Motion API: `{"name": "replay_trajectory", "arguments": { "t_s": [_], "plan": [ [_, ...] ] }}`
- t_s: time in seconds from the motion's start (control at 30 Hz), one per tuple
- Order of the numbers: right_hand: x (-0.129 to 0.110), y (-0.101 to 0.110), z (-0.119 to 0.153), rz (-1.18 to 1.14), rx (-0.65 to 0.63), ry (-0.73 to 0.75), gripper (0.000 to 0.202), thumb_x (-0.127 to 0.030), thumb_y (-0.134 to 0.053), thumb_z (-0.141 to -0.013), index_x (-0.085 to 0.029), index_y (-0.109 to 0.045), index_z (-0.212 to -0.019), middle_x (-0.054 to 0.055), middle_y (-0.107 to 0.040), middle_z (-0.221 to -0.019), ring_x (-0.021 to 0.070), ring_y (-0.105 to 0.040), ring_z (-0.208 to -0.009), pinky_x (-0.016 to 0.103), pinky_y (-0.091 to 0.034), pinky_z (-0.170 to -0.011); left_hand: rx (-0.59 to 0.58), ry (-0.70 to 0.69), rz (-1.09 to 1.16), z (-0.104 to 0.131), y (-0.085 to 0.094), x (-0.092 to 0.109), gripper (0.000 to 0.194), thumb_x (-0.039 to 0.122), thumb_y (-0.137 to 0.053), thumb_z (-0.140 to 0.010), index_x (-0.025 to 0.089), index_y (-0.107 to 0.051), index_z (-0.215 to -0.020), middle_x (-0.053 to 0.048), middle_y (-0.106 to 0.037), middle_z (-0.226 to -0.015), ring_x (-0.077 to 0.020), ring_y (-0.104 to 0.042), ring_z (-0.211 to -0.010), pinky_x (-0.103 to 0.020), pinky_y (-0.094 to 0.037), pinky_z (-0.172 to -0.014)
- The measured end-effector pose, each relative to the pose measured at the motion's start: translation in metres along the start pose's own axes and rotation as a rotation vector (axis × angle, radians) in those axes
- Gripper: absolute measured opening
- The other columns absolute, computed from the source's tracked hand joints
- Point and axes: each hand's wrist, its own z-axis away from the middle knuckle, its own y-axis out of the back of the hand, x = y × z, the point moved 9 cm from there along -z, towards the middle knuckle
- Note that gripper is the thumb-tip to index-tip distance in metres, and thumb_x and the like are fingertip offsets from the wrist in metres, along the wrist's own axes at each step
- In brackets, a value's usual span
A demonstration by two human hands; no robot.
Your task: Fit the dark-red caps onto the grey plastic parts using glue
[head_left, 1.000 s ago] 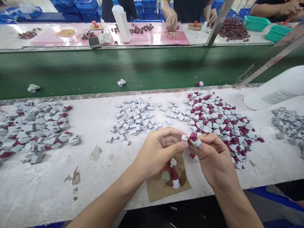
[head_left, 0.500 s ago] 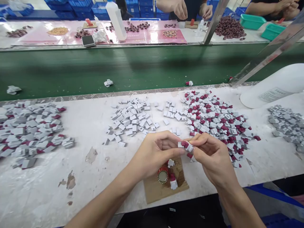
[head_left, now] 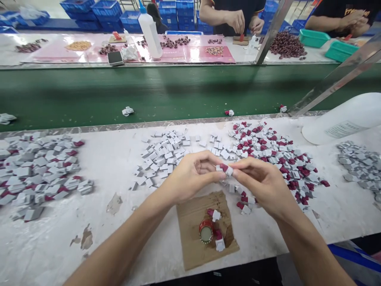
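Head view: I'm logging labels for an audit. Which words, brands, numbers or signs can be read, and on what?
Pink sheet: "AMILY"; its other print is too blurred.
Black shirt, upper right: "Fre"; the rest is unclear.
White bottle, right: its label is too blurred to read.
Dark cloth, bottom: small white print, unreadable.

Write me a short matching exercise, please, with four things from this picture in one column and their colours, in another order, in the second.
Column one
1. Piece pinched between the left hand and the right hand
2. Cardboard under the bottle cap
3. Plastic tubs at the upper right
4. Crates in the background

Column two
A. Green
B. Blue
C. Maroon and white
D. Brown

Right pairs: 1-C, 2-D, 3-A, 4-B
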Motion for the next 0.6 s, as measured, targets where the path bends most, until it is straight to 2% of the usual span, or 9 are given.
{"name": "replay_trajectory", "arguments": {
  "t_s": [0.07, 0.1, 0.2, 0.27, 0.33, 0.43, 0.53, 0.6],
  "plan": [
    [-0.005, 0.007, -0.030, 0.158, -0.017, -0.025, 0.012, -0.035, -0.085, -0.097, -0.029, -0.090, -0.106, 0.006, -0.086, -0.100, 0.0241, -0.081, -0.091, 0.040, -0.069, -0.081, 0.028, -0.006, -0.083, -0.019, 0.015, 0.008, 0.018, 0.028, -0.090, -0.092, 0.020, -0.081, -0.105, -0.006, -0.085, -0.092, -0.0198, -0.079, -0.081, -0.032, -0.062, -0.073],
    [-0.009, 0.016, -0.049, 0.242, 0.029, -0.021, 0.015, -0.033, -0.085, -0.096, -0.028, -0.089, -0.110, 0.007, -0.086, -0.105, 0.0263, -0.081, -0.096, 0.044, -0.069, -0.086, 0.061, -0.013, -0.095, -0.031, 0.026, 0.012, 0.016, 0.025, -0.089, -0.093, 0.019, -0.081, -0.105, -0.006, -0.084, -0.091, -0.0198, -0.079, -0.079, -0.033, -0.062, -0.072],
    [-0.026, 0.050, -0.110, 0.397, 0.280, 0.028, 0.022, -0.015, -0.083, -0.090, -0.023, -0.086, -0.110, 0.010, -0.083, -0.115, 0.0297, -0.078, -0.107, 0.051, -0.064, -0.100, 0.223, -0.054, -0.038, -0.074, 0.063, 0.025, 0.012, 0.012, -0.089, -0.089, 0.017, -0.080, -0.095, -0.008, -0.082, -0.089, -0.0198, -0.078, -0.079, -0.036, -0.063, -0.078],
    [-0.030, 0.058, -0.149, 0.378, 0.333, 0.019, 0.021, -0.006, -0.077, -0.088, -0.019, -0.083, -0.102, 0.012, -0.082, -0.108, 0.0289, -0.078, -0.100, 0.050, -0.065, -0.096, 0.317, -0.079, 0.038, -0.102, 0.085, 0.029, 0.016, 0.005, -0.089, -0.085, 0.016, -0.078, -0.087, -0.007, -0.080, -0.086, -0.0179, -0.075, -0.079, -0.037, -0.063, -0.085],
    [-0.029, 0.054, -0.179, 0.308, 0.294, 0.004, 0.018, -0.007, -0.073, -0.091, -0.018, -0.082, -0.103, 0.011, -0.082, -0.104, 0.0261, -0.079, -0.089, 0.046, -0.067, -0.085, 0.354, -0.096, 0.113, -0.125, 0.099, 0.030, 0.019, 0.002, -0.087, -0.085, 0.016, -0.075, -0.083, -0.006, -0.078, -0.083, -0.0160, -0.073, -0.079, -0.038, -0.062, -0.091],
    [-0.028, 0.039, -0.198, 0.197, 0.207, 0.025, 0.016, -0.017, -0.075, -0.096, -0.021, -0.082, -0.109, 0.008, -0.083, -0.102, 0.0225, -0.080, -0.084, 0.039, -0.068, -0.076, 0.344, -0.103, 0.167, -0.143, 0.104, 0.029, 0.017, 0.004, -0.085, -0.088, 0.016, -0.073, -0.084, -0.004, -0.077, -0.083, -0.0146, -0.073, -0.078, -0.038, -0.063, -0.095],
    [-0.021, 0.027, -0.195, 0.118, 0.155, 0.046, 0.009, -0.020, -0.086, -0.088, -0.020, -0.082, -0.096, 0.007, -0.083, -0.094, 0.0216, -0.080, -0.084, 0.040, -0.070, -0.081, 0.307, -0.110, 0.195, -0.143, 0.098, 0.027, 0.012, 0.007, -0.086, -0.087, 0.014, -0.076, -0.088, -0.005, -0.080, -0.087, -0.0149, -0.074, -0.079, -0.039, -0.064, -0.098],
    [-0.013, 0.024, -0.191, 0.067, 0.129, 0.056, 0.011, -0.024, -0.091, -0.083, -0.020, -0.082, -0.088, 0.007, -0.084, -0.090, 0.0213, -0.080, -0.081, 0.042, -0.072, -0.086, 0.292, -0.119, 0.204, -0.138, 0.094, 0.027, 0.013, 0.008, -0.088, -0.085, 0.014, -0.077, -0.088, -0.006, -0.082, -0.089, -0.0154, -0.076, -0.083, -0.039, -0.064, -0.100]
  ]
}}
